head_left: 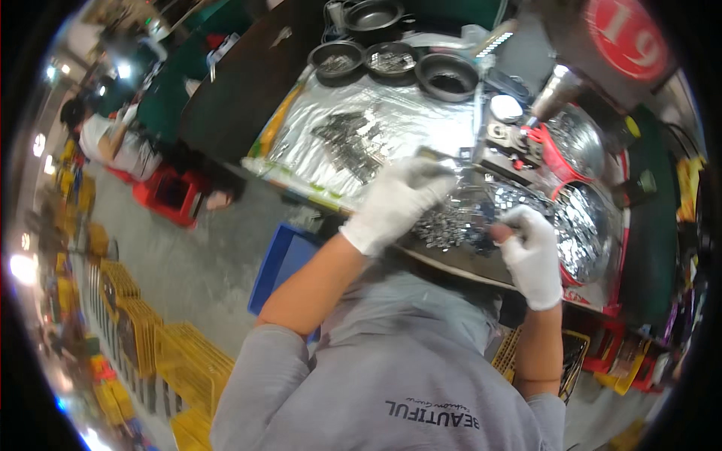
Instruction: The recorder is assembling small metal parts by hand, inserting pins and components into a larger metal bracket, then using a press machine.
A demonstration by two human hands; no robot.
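My left hand point(404, 197), in a white glove, is over the front edge of the bench. Its fingers are curled together at the tips, and what they pinch, if anything, is too blurred to name. To the right, my right hand point(532, 259) wears a white glove with the thumb tip bare. Its fingers bend in toward the thumb, and anything between them is too small to make out. Between and beyond the hands lies a pile of small shiny metal pieces point(444, 225). Just past my left hand stands a small dark metal fixture point(505, 161).
Silver sheeting point(301, 143) covers the bench's left part, with flat metal pieces point(350, 143) on it. Dark round bowls point(447, 77) line the back. Red-rimmed bowls point(583, 233) of shiny parts stand right, near a lamp point(555, 94). A blue bin point(282, 263) and yellow crates point(184, 357) are left.
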